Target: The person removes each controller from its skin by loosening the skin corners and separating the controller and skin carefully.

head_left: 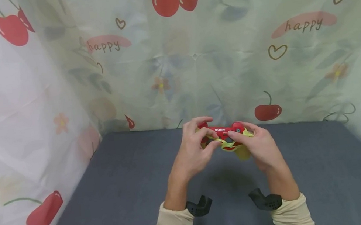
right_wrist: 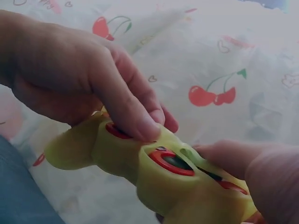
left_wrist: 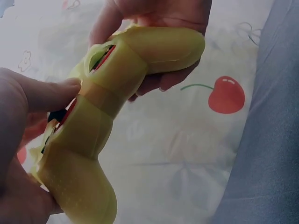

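Observation:
A red game controller (head_left: 220,129) marked SONY is held up over the table between both hands. A yellow-green silicone cover (left_wrist: 96,135) wraps its grips and underside; on the upper face, red body still shows through the openings. My left hand (head_left: 193,146) pinches the cover's edge between thumb and fingers near the middle of the controller. My right hand (head_left: 260,142) grips the other end, its thumb on top and its fingers round the covered grip. In the right wrist view, a red-ringed thumbstick (right_wrist: 172,163) shows through a hole in the cover.
A dark grey tabletop (head_left: 136,191) lies below the hands. Pale sheeting (head_left: 195,70) printed with cherries, hearts and words stands along the back and both sides. Each wrist wears a black strap mount (head_left: 199,206).

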A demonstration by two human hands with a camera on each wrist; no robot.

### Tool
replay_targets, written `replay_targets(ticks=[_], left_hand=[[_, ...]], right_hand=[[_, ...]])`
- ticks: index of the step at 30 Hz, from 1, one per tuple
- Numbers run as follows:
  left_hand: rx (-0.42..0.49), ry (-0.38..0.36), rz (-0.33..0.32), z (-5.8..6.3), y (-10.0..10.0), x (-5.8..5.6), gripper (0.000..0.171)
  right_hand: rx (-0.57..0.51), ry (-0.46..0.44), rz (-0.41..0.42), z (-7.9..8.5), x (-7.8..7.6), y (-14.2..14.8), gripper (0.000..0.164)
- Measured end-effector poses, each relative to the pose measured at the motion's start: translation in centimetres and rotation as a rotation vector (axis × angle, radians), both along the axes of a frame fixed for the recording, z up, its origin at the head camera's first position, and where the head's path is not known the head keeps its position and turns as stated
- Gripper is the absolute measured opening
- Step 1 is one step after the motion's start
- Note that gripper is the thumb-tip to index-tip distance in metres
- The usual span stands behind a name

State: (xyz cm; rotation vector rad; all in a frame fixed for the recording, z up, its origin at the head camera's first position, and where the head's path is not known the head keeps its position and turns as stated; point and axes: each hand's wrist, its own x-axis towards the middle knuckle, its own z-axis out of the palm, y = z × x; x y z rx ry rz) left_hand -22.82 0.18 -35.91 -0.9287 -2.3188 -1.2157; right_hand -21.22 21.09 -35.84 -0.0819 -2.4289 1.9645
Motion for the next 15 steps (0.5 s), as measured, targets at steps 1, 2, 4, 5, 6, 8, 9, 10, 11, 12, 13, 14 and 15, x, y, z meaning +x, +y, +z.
replay_targets(ticks=[1,2,4,5,6,8,9,10,11,12,13,14,15], left_hand=[[-0.004,0.016,-0.009,0.0,-0.1,0.0,0.010],[-0.007,0.036,-0.016,0.0,-0.2,-0.1,0.010],[-0.011,0.065,-0.026,0.0,-0.4,-0.1,0.011],[-0.012,0.075,-0.029,0.0,-0.5,-0.1,0.011],[-0.011,0.077,-0.030,0.0,-0.6,-0.1,0.011],[-0.015,0.073,-0.026,0.0,-0.7,-0.1,0.012],[-0.025,0.065,-0.020,0.1,-0.7,-0.1,0.011],[-0.039,0.058,-0.013,0.1,-0.7,-0.1,0.011],[-0.062,0.052,-0.004,0.0,-0.6,0.0,0.011],[-0.094,0.050,0.007,0.0,-0.5,0.0,0.011],[-0.130,0.050,0.022,0.0,-0.4,0.0,0.011],[-0.171,0.050,0.041,0.0,-0.3,0.1,0.011],[-0.212,0.053,0.058,-0.1,-0.1,0.1,0.012]], right_hand=[[-0.015,-0.013,0.016,0.0,0.0,0.0,0.069],[-0.024,-0.020,0.033,-0.1,-0.1,-0.1,0.065],[-0.031,-0.020,0.051,-0.2,-0.2,-0.3,0.060],[-0.036,-0.015,0.051,-0.2,-0.2,-0.5,0.058],[-0.040,-0.007,0.040,-0.3,-0.2,-0.7,0.057],[-0.038,0.012,-0.004,-0.3,-0.3,-1.0,0.056],[-0.033,0.022,-0.028,-0.3,-0.2,-1.2,0.055],[-0.023,0.031,-0.048,-0.3,-0.2,-1.3,0.055],[-0.015,0.039,-0.064,-0.3,-0.2,-1.3,0.056],[-0.003,0.044,-0.076,-0.4,-0.2,-1.3,0.056],[0.010,0.048,-0.085,-0.4,-0.2,-1.3,0.057],[0.028,0.054,-0.092,-0.4,-0.1,-1.2,0.058],[0.042,0.058,-0.094,-0.5,-0.2,-1.1,0.058]])
